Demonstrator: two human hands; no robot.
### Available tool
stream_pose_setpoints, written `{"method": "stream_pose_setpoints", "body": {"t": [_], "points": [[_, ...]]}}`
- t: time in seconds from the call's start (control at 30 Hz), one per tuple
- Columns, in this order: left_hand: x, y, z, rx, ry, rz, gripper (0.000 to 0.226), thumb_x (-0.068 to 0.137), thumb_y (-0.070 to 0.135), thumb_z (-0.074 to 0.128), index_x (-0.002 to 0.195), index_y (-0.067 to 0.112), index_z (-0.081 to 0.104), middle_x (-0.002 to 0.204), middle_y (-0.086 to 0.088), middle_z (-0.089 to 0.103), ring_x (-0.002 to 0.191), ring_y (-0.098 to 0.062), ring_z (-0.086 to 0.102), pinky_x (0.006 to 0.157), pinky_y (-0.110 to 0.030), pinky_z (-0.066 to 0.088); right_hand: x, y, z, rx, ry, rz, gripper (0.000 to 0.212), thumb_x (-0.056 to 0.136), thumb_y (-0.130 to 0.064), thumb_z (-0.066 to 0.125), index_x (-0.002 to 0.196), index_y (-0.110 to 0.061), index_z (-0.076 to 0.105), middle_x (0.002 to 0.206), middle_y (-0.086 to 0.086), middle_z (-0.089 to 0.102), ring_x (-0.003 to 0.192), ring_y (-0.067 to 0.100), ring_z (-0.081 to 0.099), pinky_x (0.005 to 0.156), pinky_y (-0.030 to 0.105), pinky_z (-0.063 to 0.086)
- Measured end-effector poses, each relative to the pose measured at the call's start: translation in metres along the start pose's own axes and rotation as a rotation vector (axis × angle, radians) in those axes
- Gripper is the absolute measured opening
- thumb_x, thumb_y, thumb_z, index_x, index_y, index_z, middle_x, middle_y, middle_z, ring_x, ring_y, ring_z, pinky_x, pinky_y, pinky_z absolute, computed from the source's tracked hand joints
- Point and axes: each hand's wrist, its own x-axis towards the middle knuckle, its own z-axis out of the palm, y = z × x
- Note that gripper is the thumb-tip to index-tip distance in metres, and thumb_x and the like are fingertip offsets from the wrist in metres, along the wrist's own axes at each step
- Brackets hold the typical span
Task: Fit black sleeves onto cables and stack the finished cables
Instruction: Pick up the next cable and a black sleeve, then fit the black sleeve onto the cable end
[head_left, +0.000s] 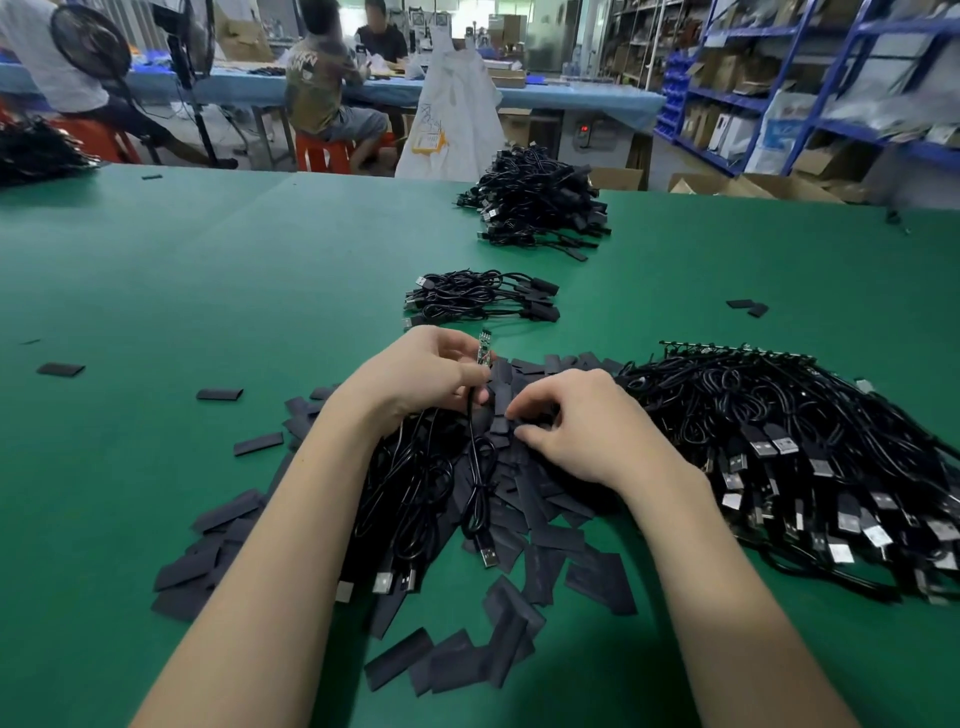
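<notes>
My left hand (421, 371) is shut on a black cable (475, 467) whose small green circuit board (484, 349) sticks up above the fingers; its USB plug (488, 557) trails toward me. My right hand (576, 426) pinches a flat black sleeve (501, 423) out of the heap of loose sleeves (540, 519) in front of me. A big pile of unsleeved cables (789, 452) lies at the right. A small stack of sleeved cables (480, 296) sits just beyond my hands, and a larger stack (540, 202) lies farther back.
The green table mat (208, 291) carries stray sleeves at the left (61, 369) and right (748, 306). Another cable heap (36, 150) sits at the far left edge. People sit at a blue table behind; shelving stands at the right.
</notes>
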Motion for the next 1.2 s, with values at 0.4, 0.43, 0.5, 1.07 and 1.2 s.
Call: {"method": "stream_pose_setpoints", "body": {"t": [0.4,0.43,0.5,1.07,1.2], "points": [[-0.004,0.008,0.012,-0.097,-0.067,0.084,0.022,0.094,0.003,0.068,0.113,0.012,0.063,0.064,0.006,0.068,0.054,-0.008,0.061,0.052,-0.015,0.046,0.001,-0.003,-0.013,1.057,0.262,0.189,0.004,0.094,-0.011,0.071,0.093,-0.012,0.075,0.078,0.007,0.078,0.074,0.02,0.077,0.059,0.023,0.059],[-0.004,0.009,0.014,-0.112,-0.074,0.089,0.022,0.093,0.002,0.068,0.113,0.011,0.063,0.067,0.003,0.069,0.056,-0.011,0.062,0.053,-0.015,0.047,0.001,-0.004,-0.014,1.123,0.245,0.185,0.003,0.093,-0.011,0.072,0.094,-0.01,0.074,0.078,0.008,0.078,0.074,0.02,0.077,0.061,0.023,0.059],[-0.005,0.01,0.014,-0.153,-0.073,0.096,0.021,0.093,0.001,0.067,0.112,0.008,0.062,0.074,-0.005,0.071,0.058,-0.014,0.063,0.053,-0.015,0.048,0.0,-0.004,-0.016,1.194,0.2,0.153,0.009,0.09,-0.01,0.076,0.098,-0.008,0.074,0.08,0.009,0.078,0.075,0.02,0.076,0.064,0.023,0.06],[-0.003,0.009,0.012,-0.361,-0.209,0.014,0.012,0.09,0.002,0.069,0.097,0.012,0.066,0.085,-0.011,0.067,0.065,-0.014,0.066,0.066,-0.021,0.057,0.002,0.007,-0.019,1.425,0.466,0.117,0.013,0.094,-0.011,0.07,0.106,-0.006,0.068,0.094,0.007,0.079,0.088,0.026,0.077,0.065,0.023,0.06],[-0.002,0.009,0.013,-0.382,-0.26,-0.02,0.012,0.09,0.003,0.069,0.093,0.015,0.069,0.08,-0.005,0.068,0.066,-0.012,0.066,0.067,-0.021,0.057,0.003,0.009,-0.022,1.488,0.504,0.102,0.013,0.094,-0.01,0.07,0.106,-0.005,0.069,0.093,0.007,0.078,0.09,0.026,0.077,0.063,0.021,0.059]]}}
